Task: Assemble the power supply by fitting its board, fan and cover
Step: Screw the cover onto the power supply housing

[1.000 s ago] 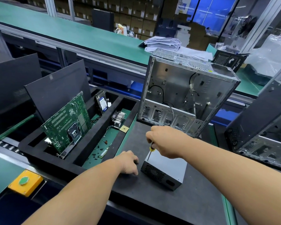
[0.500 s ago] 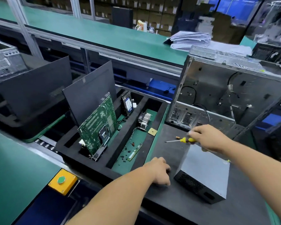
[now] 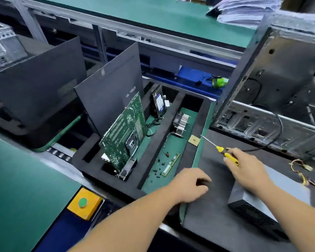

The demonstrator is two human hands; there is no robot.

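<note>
Two hands flank the power supply point(image 3: 273, 200): right hand point(image 3: 247, 170) above it grips the screwdriver point(image 3: 225, 153), tip pointing away; left hand point(image 3: 191, 184), loosely curled and empty, rests on the desk point(image 3: 216, 224) beside it.

Yellow-and-black screwdriver point(image 3: 227, 155); grey power supply point(image 3: 273, 200) with black mesh side; green motherboard point(image 3: 124, 133); yellow box point(image 3: 84, 203), green button.

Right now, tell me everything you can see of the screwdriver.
The screwdriver has a yellow handle with black parts and a thin bright metal shaft that looks like steel. The right hand holds it by the handle, with the rear of the handle hidden inside the grip. It lies at a low slant, the tip pointing up and left toward the foam tray, ending near a small tan square on the tray's edge. The tip type is too small to tell.
</note>
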